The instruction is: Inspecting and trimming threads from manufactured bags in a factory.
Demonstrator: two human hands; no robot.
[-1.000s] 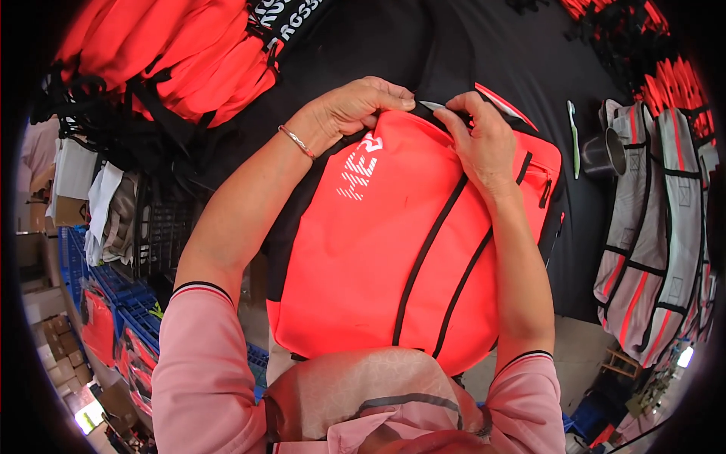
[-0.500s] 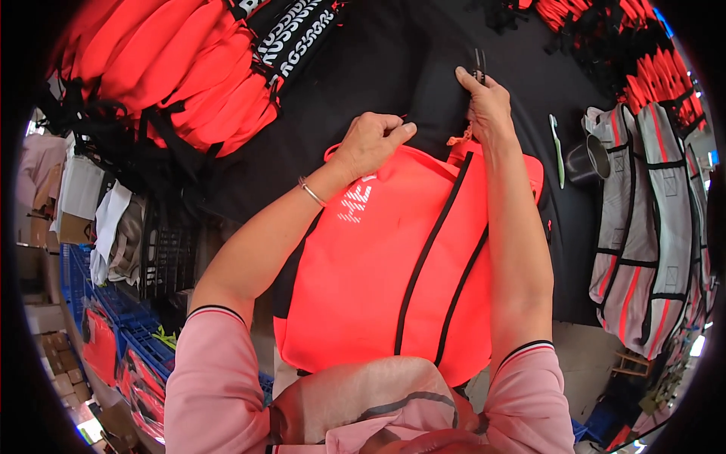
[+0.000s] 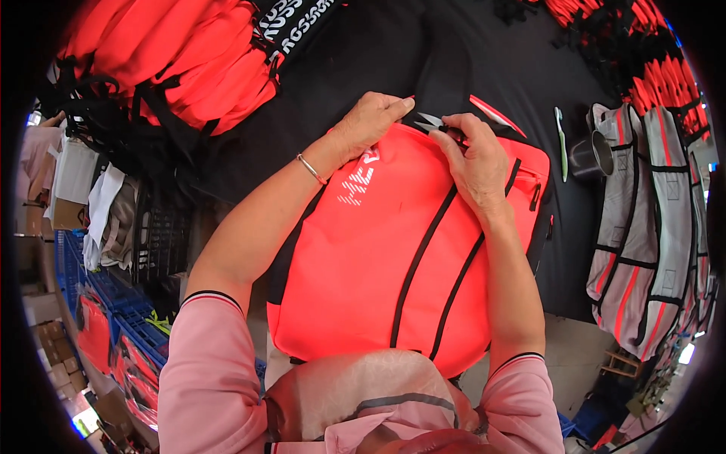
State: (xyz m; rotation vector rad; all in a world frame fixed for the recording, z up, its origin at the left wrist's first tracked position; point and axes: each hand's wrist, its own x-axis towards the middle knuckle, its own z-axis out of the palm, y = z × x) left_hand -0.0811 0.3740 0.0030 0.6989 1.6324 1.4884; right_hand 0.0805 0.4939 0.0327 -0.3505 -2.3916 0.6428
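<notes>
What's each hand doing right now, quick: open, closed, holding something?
Left hand: closed, pinching near the red bag's top; exact grip cannot be told.
Right hand: closed, holding small scissors, blades apart.

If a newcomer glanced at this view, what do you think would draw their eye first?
Probably the bright red backpack in the middle, right in front of the person. By its top edge, the right hand holds small snips, blades pointing toward the left hand. The pile of red cloth pieces at the upper left stands out too.
</notes>
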